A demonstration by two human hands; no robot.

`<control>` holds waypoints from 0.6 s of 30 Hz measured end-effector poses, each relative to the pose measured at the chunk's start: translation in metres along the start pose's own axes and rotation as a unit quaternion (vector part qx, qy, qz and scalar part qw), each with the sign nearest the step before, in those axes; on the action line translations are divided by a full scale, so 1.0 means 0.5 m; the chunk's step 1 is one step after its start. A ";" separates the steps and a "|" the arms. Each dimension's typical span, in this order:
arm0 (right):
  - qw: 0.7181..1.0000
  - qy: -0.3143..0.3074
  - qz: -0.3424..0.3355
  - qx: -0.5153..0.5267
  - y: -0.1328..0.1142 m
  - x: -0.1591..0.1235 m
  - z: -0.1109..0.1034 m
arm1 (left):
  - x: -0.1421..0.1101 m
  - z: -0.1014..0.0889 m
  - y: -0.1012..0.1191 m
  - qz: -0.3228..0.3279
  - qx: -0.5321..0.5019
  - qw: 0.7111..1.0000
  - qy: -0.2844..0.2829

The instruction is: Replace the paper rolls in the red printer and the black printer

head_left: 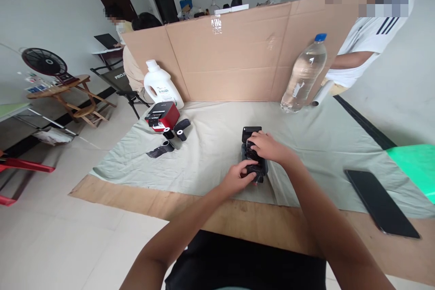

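A small black device (263, 173), which looks like a portable printer, lies on the cloth in front of me with its lid (252, 133) raised at the far end. My right hand (267, 146) has its fingers closed on a black roll (251, 150) in the device's middle. Thumb and fingers of my left hand (239, 176) pinch a glossy black strip (253, 173) at the near end. My fingers hide part of the roll and strip. To the left stand several black rolls (168, 133), one with a loose tail, beside a red and black printer (163, 116).
A white jug (162, 84) and a large clear bottle (304, 74) stand against a cardboard panel (227, 63) across the back. A dark tablet (382, 204) lies at the right front edge. Behind the panel on the right is a person in a white shirt (370, 41).
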State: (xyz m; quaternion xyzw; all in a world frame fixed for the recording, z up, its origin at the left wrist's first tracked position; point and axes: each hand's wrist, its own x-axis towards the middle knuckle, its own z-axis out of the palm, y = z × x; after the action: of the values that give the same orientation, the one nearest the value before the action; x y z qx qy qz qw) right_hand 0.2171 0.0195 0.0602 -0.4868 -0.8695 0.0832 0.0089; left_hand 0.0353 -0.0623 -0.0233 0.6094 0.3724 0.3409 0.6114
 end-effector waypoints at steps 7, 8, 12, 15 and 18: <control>0.997 0.027 0.031 -0.062 -0.025 0.010 0.033 | 0.002 -0.003 0.016 -0.030 -0.012 0.999 -0.024; 0.996 0.039 0.040 -0.069 -0.028 0.011 0.037 | 0.002 -0.004 0.018 -0.032 -0.015 0.999 -0.023; 0.997 0.042 0.050 -0.046 -0.025 0.010 0.027 | 0.004 -0.006 0.020 -0.041 -0.025 0.998 -0.027; 0.995 0.089 0.045 0.022 -0.008 0.008 0.007 | 0.006 -0.008 0.017 -0.043 -0.031 0.998 -0.042; 0.974 0.212 0.068 0.031 0.015 0.011 -0.002 | 0.006 -0.009 0.016 -0.042 -0.044 0.996 -0.064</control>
State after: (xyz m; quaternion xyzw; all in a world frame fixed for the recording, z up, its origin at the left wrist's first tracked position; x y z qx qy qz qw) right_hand 0.2205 0.0283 0.0594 -0.5507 -0.8098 0.0058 0.2026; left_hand 0.0333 -0.0572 -0.0152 0.5862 0.3425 0.2915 0.6739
